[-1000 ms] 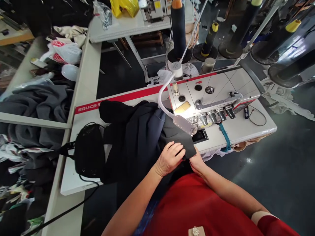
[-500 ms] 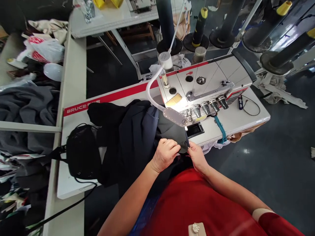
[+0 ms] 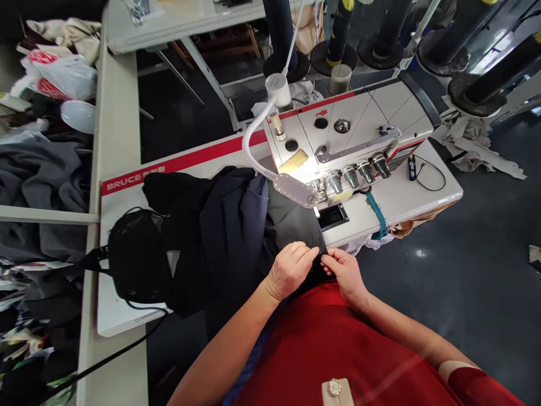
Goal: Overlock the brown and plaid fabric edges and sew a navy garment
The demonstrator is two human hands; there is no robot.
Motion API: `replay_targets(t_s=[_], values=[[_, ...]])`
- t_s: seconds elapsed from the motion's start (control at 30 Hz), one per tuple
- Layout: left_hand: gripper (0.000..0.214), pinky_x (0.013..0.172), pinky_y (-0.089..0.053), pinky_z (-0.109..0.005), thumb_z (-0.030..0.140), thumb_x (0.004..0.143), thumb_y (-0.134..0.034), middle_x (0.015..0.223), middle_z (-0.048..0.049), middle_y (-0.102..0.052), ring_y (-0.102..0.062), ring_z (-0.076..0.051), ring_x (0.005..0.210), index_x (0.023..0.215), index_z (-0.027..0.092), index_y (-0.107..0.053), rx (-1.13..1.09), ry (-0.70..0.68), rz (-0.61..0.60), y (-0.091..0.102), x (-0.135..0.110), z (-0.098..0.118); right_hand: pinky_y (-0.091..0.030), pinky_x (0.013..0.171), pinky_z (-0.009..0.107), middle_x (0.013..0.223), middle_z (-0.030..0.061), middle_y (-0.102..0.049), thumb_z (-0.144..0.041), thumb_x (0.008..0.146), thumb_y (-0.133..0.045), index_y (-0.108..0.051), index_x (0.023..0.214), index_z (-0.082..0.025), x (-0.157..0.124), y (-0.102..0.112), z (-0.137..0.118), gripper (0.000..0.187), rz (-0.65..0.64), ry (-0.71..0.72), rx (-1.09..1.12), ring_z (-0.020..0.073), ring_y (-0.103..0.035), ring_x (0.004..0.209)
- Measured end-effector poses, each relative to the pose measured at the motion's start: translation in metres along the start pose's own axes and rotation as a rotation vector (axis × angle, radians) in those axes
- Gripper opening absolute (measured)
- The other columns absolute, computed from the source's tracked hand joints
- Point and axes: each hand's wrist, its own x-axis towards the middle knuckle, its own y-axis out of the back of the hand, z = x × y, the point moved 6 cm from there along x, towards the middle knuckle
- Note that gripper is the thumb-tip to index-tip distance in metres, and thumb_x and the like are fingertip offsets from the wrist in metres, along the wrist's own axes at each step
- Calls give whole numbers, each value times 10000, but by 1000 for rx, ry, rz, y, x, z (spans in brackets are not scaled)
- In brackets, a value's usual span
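A dark fabric piece [image 3: 291, 223], grey on top with navy and black folds to its left, lies across the sewing machine table [image 3: 211, 160]. Its right edge runs from under the lit machine head down to my hands. My left hand [image 3: 291, 268] pinches the cloth near its front corner, thumb and fingers together. Close beside it, my right hand [image 3: 344, 273] grips the same edge between thumb and forefinger. The overlock sewing machine [image 3: 342, 135] stands just beyond, its needle area partly hidden by a white gooseneck lamp [image 3: 296, 190].
A black mesh bag [image 3: 137, 256] with a cord sits at the table's left. Thread cones [image 3: 281, 34] stand behind the machine. Small blue snips [image 3: 412, 168] and a teal strip [image 3: 377, 214] lie to the right. A bin of grey cloth [image 3: 42, 175] flanks the left side.
My left hand has shifted right along the cloth, closer to my right hand. The grey fabric's edge now lies flatter, and the whole view has moved slightly.
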Motion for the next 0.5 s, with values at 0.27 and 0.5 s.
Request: replay_targets(t_s=[0.27, 0.5], values=[[187, 758, -448, -320, 69, 792, -557, 779, -14, -662, -588, -161, 813, 920, 193, -614, -66, 147, 72, 6, 3, -1, -297, 482, 198, 563, -31, -515, -340, 717, -630, -645, 731, -150, -4, -2, 0, 191, -8, -105, 40, 60, -391, 492], [194, 731, -460, -284, 54, 808, -527, 823, -28, -669, -582, -146, 811, 939, 176, -604, -154, 128, 43, 2, 0, -5, -252, 459, 180, 554, -29, -486, -340, 723, -655, -566, 630, -138, -5, -9, -7, 240, -68, -177, 205, 44, -368, 476]])
